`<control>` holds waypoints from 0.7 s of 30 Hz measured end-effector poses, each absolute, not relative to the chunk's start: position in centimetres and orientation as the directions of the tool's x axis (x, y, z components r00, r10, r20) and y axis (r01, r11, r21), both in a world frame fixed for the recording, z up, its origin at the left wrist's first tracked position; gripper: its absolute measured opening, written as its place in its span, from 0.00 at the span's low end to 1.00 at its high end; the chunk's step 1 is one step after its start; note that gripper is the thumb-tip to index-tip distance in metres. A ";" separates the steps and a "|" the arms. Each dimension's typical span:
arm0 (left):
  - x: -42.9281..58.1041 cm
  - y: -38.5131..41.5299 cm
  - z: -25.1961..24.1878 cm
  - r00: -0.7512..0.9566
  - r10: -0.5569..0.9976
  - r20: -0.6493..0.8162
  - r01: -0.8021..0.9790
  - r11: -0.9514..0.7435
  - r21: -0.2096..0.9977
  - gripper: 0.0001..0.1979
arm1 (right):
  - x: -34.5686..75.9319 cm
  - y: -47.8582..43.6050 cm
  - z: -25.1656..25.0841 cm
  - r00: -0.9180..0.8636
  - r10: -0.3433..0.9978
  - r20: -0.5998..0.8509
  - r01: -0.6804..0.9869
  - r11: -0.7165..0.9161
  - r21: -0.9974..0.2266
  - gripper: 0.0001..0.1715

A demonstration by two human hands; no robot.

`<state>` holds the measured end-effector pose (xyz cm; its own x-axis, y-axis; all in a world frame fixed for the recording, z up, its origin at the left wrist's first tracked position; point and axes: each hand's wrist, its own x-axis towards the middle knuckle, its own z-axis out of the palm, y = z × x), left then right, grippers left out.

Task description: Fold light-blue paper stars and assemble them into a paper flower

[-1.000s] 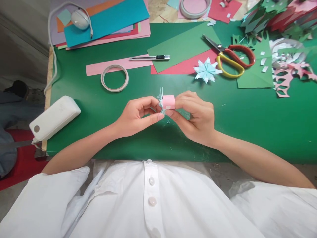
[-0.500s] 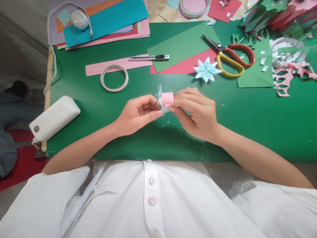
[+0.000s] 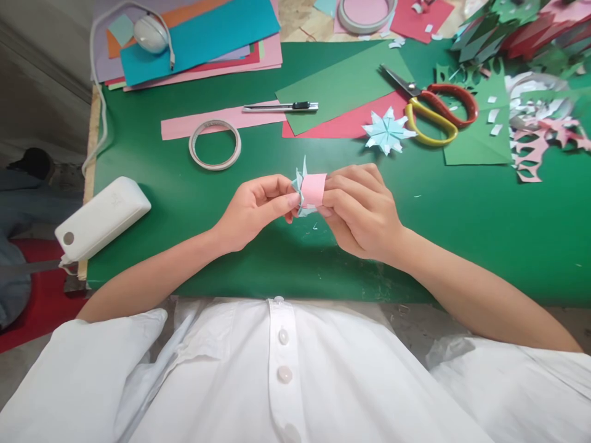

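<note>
Between my hands, above the green table (image 3: 221,264), is a small pink paper ring (image 3: 314,189) with a light-blue paper star (image 3: 300,184) against its left end. My left hand (image 3: 256,212) pinches the star's edge between thumb and fingers. My right hand (image 3: 364,209) grips the pink ring from the right, some fingertips hidden by it. Another light-blue paper star (image 3: 386,131) lies flat farther back, touching the yellow handle of the scissors (image 3: 431,104). A roll of tape (image 3: 215,144) rests behind my left hand.
A cutter knife (image 3: 281,107) lies across a pink strip (image 3: 198,124) and green paper (image 3: 341,86). Stacked coloured sheets (image 3: 203,43) with a white mouse-shaped device (image 3: 151,34) are at back left. A white power bank (image 3: 102,218) sits at the left edge. Paper cutouts (image 3: 530,144) crowd the right.
The pink ring and its star have turned a little in my fingers, so one star point now stands upright. My left thumb has shifted up along the star's edge.
</note>
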<state>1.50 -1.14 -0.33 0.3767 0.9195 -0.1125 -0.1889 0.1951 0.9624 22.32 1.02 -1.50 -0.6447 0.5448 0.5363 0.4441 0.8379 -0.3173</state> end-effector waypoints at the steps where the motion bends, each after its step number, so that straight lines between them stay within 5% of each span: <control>1: 1.5 -1.2 -0.4 0.373 0.922 -0.106 -0.183 0.185 0.965 0.18 | 22.3 0.9 -1.4 -0.640 0.540 0.547 0.439 0.841 -0.316 0.20; 12: 1.7 -1.6 -0.5 0.322 0.946 -0.036 -0.083 0.066 0.994 0.18 | 21.4 -0.1 -0.1 -0.449 0.694 0.563 0.447 0.720 -0.531 0.12; 21: 1.9 -1.9 -0.5 0.314 0.949 -0.010 -0.072 0.034 0.997 0.17 | 21.5 -0.3 -0.5 -0.483 0.704 0.521 0.422 0.708 -0.565 0.13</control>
